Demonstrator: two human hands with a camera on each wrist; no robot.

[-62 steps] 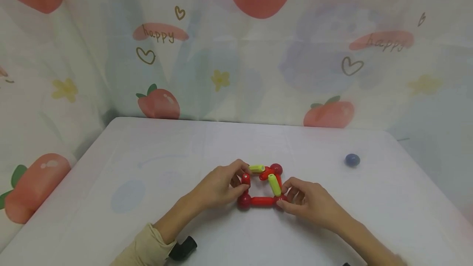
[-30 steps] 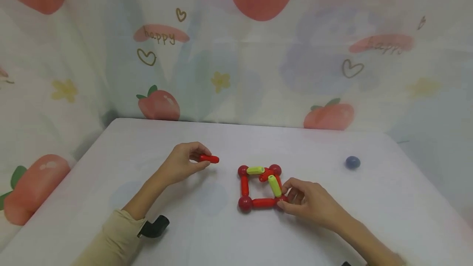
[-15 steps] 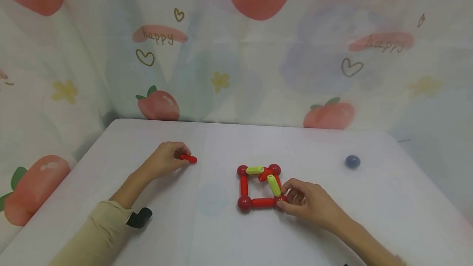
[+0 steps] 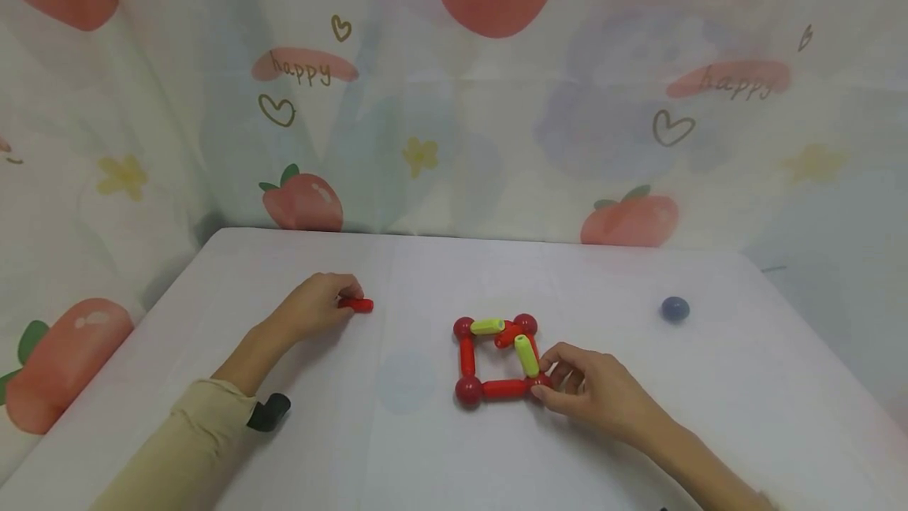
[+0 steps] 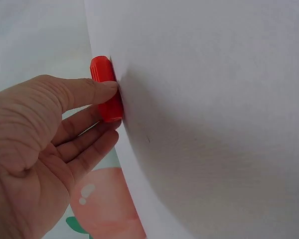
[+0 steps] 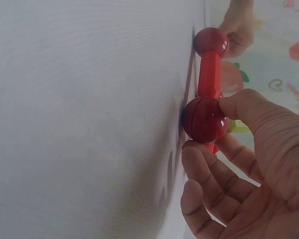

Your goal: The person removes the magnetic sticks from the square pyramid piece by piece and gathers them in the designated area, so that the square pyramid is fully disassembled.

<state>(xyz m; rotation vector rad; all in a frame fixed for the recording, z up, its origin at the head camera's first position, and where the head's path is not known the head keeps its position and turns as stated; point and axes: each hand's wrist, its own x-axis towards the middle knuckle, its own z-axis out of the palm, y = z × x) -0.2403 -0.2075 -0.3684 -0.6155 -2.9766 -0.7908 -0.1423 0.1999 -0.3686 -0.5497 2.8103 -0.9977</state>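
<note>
My left hand [image 4: 312, 307] pinches a short red rod [image 4: 360, 305] low at the table's left side. In the left wrist view the thumb lies across this red rod [image 5: 104, 89], which appears to touch the table surface. My right hand [image 4: 592, 385] pinches a dark red ball [image 6: 207, 119] at the near right corner of a square frame. That frame has red balls [image 4: 469, 390] at its corners and red rods [image 4: 505, 389] along its sides. A yellow-green rod [image 4: 526, 356] tilts up from the near right ball, and another yellow-green rod [image 4: 488, 326] lies along the far side.
A blue ball [image 4: 675, 309] sits alone toward the right of the white table [image 4: 426, 456]. Behind the table hangs a patterned cloth [image 4: 454, 140]. A black fitting [image 4: 269, 412] shows at the left sleeve.
My left hand has left the square frame and carried a red rod leftward, then down to the table. The right hand has stayed at the near right ball.
</note>
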